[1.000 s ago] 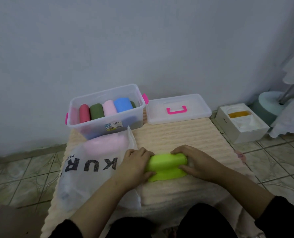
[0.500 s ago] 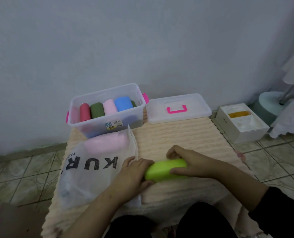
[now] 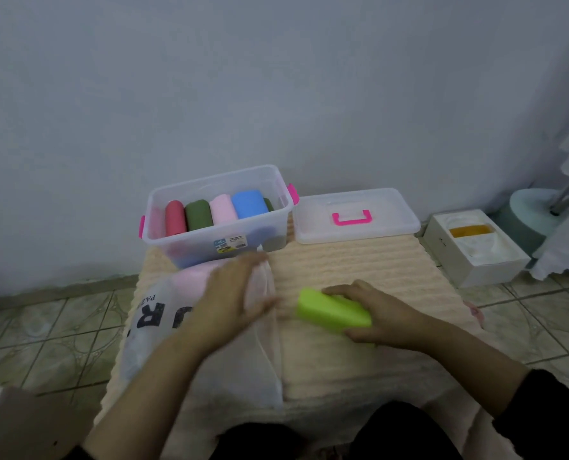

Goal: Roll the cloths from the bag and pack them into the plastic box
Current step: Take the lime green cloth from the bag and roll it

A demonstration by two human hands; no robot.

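The left hand (image 3: 230,293) has left the green roll (image 3: 333,312) and moved over the bag (image 3: 163,320), fingers loose. The right hand (image 3: 379,317) alone grips the roll at centre frame. Rolling looks finished; the box (image 3: 220,242) comes next.

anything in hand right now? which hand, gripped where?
Right hand holds the rolled green cloth around its right end, fingers over the top, thumb beneath. Left hand is blurred over the plastic bag; any grip there cannot be told.
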